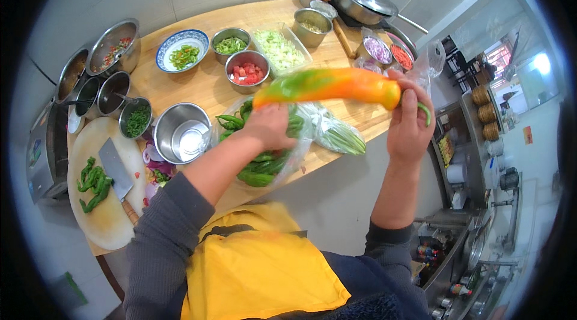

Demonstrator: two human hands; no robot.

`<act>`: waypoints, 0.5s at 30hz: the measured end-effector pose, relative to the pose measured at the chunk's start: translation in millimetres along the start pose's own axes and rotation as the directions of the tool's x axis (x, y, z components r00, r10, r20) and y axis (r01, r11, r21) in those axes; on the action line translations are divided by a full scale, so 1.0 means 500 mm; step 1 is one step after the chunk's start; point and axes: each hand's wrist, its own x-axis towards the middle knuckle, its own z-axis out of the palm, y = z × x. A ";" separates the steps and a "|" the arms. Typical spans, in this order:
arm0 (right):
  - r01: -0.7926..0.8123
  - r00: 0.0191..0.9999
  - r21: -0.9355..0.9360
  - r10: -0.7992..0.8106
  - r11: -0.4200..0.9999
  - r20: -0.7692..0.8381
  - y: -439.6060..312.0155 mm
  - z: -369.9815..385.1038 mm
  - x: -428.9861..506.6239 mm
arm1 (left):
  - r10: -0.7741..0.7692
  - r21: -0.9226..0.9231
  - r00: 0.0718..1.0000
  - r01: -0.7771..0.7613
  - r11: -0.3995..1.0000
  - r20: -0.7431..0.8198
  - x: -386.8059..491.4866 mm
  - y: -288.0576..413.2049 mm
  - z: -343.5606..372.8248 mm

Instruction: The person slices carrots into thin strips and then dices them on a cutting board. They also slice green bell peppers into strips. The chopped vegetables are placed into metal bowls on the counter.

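Note:
A long, curved orange-and-green pepper is raised above the wooden table, blurred as if moving. My right hand grips its stem end, and the green stem hangs out below the fingers. My left hand is over a clear plastic bag of green peppers, just below the pepper's tip. The long pepper partly hides its fingertips, so I cannot tell whether they touch the tip or hold anything. Touching the bag's right side is another clear bag of long green vegetables.
An empty steel pot stands left of the bag. A cleaver and green peppers lie on a round cutting board. Behind are diced tomato, a tub of chopped cabbage and a blue-rimmed plate.

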 end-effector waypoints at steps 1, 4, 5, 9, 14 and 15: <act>0.021 1.000 0.076 -0.020 0.997 -0.018 0.000 0.019 -0.015 | 0.141 -0.211 0.990 -0.142 0.967 -0.020 0.009 -0.020 0.003; -0.019 0.999 0.260 0.026 0.965 -0.024 -0.006 0.070 -0.063 | 0.089 -0.562 0.937 -0.276 0.779 -0.338 -0.026 -0.076 -0.002; -0.060 0.997 0.286 0.072 0.956 -0.031 -0.009 0.089 -0.079 | 0.009 -0.564 0.949 -0.195 0.802 -0.315 -0.086 -0.100 -0.009; -0.106 0.988 0.531 0.028 0.841 0.154 -0.017 0.216 -0.144 | -0.369 -0.975 0.917 -0.075 0.209 -0.150 -0.308 -0.151 -0.104; -0.218 0.954 0.741 -0.020 0.635 0.298 -0.038 0.457 -0.247 | 0.158 -0.903 0.981 -0.168 0.395 -0.113 -0.464 -0.110 -0.206; -0.242 0.923 0.656 -0.038 0.715 0.382 -0.047 0.473 -0.252 | 0.125 -0.901 0.990 -0.107 0.420 -0.059 -0.492 -0.113 -0.221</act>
